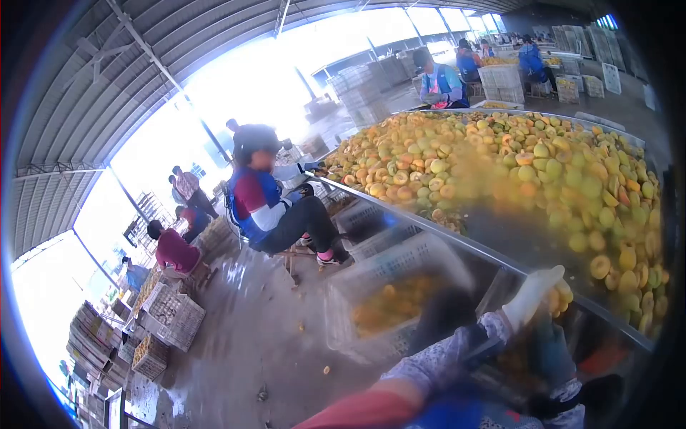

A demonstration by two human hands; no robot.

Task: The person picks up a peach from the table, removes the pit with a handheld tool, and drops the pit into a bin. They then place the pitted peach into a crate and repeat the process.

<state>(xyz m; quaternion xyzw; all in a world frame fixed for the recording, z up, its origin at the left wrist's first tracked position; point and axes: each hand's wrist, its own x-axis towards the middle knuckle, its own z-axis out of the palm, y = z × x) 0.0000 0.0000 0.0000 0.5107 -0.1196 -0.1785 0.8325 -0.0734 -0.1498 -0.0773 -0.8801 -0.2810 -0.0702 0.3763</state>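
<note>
Head view: long metal-rimmed table (457, 240), biggest thing worked at. Rim raised, likely to stop rolling. Blue-vested seated person (251, 223) close alongside, probably for easy reach over the edge. Pale perforated plastic crate (341, 318) on the floor beside the table, likely to keep its load within arm's reach. Yellow-orange fruit inside, blurred.

White-gloved left hand (527, 299) at the near rim, fingers closed around small yellow-orange fruit pieces (559, 296), probably to keep them close to the body. Grey-blue gloved right hand (557, 354) below the rim, close to left; wide, narrow or loaded, cannot tell, too blurred.

Round yellow-orange fruit (429, 154), many pieces halved, heaped on the table, banked far side and right, likely tipped there in bulk. Darker, barer patch near the rim.

Counts: table, 1 up close. Blue-vested seated person on the near-left side, 1. Fruit-filled crate just left of the arm, 1. Own hands, 2. Pieces in left hand, blurred, no firm number. Heap, too many to count.
</note>
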